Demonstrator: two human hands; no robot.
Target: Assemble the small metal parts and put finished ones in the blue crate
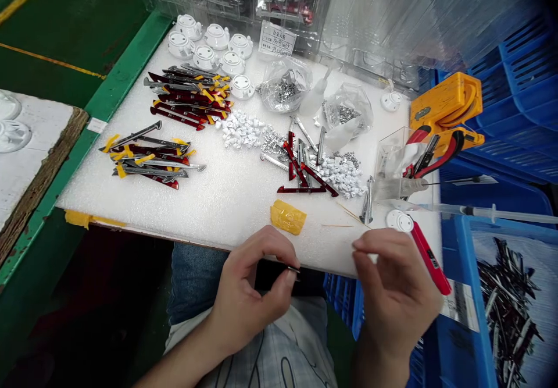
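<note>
Near the front edge of the white foam-topped table (218,213), my left hand (250,286) pinches a small, slim, dark metallic piece (293,270) between thumb and forefinger. Most of that piece is hidden by the fingers. To its right, my right hand (394,289) is closed in a pinch at thumb and forefinger; whatever is in it is too small to make out. A patch of yellow tape (288,217) lies just beyond the left hand. Thin brass-coloured wires (336,225) rest between the hands, beyond them. Loose red and silver strips (300,170) lie further back.
Taped strips (150,158) lie in piles at left, near white round parts (207,57). Tiny white pieces (342,175) and bags of metal bits (285,88) sit mid-table. At right are a red knife (430,257), a syringe (501,212), a yellow tape dispenser (449,109) and a blue crate (475,295).
</note>
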